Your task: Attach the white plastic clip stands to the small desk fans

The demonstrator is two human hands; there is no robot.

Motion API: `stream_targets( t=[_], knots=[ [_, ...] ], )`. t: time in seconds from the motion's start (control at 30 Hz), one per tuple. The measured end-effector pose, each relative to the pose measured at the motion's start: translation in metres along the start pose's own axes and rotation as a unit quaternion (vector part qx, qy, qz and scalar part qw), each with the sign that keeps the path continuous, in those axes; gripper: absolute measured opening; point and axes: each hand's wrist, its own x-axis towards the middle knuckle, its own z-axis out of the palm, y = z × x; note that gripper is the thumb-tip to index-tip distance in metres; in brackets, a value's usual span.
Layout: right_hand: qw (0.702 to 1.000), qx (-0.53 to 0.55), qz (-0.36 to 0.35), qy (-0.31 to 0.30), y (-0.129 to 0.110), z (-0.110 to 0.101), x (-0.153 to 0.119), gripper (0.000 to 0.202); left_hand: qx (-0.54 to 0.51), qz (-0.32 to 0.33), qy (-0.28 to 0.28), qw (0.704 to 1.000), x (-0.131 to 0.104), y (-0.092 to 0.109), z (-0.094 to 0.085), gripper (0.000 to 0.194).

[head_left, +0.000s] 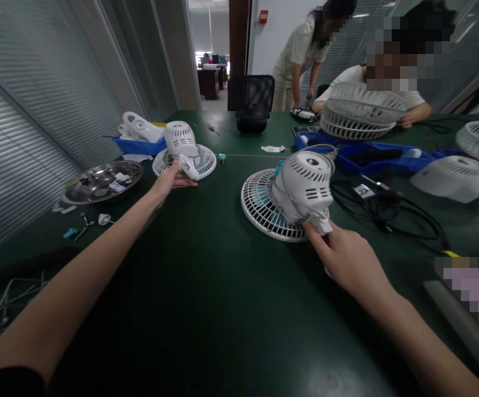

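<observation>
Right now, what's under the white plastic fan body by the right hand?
Under the fan body is a round white slatted grille, with pale blue blades showing through. The body hides the grille's middle, so I can't see there.

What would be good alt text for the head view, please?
A person's left hand and right hand hold the necks of a left fan and a right fan, both white and lying grille-down on a dark green table. A metal tray, blue bins and black cables lie around them; two people are across the table.
</observation>
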Motion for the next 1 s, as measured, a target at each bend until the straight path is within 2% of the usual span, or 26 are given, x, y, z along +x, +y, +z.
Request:
stream_targets(
  t=[0.1, 0.23, 0.37, 0.47, 0.67, 0.8, 1.0],
  knots=[
    [1.000, 0.008, -0.002, 0.001, 0.001, 0.002, 0.002, 0.039, -0.007, 0.016, 0.017, 1.000, 0.023, -0.006, -0.017, 0.052],
    [1.000, 0.025, 0.001, 0.004, 0.003, 0.005, 0.004, 0.040, -0.074, 0.066, 0.069, 0.993, 0.046, -0.016, -0.039, 0.047],
    [1.000, 0.028, 0.004, 0.006, 0.007, 0.010, 0.006, 0.044, -0.132, 0.063, 0.052, 0.988, 0.054, -0.025, -0.051, 0.047],
    [0.999, 0.032, 0.005, 0.011, 0.010, 0.013, 0.007, 0.048, -0.136, 0.069, 0.026, 0.988, 0.054, -0.029, -0.052, 0.046],
    [0.999, 0.034, 0.027, -0.007, 0.012, 0.015, 0.008, 0.053, -0.040, 0.113, -0.007, 0.993, 0.053, -0.034, -0.042, 0.036],
    [0.999, 0.032, 0.036, -0.010, 0.012, 0.015, 0.008, 0.053, -0.101, 0.117, -0.027, 0.988, 0.051, -0.035, -0.041, 0.021],
    [0.999, 0.038, 0.034, -0.010, 0.013, 0.014, 0.008, 0.050, -0.151, 0.108, -0.049, 0.981, 0.045, -0.033, -0.042, 0.011]
  ],
)
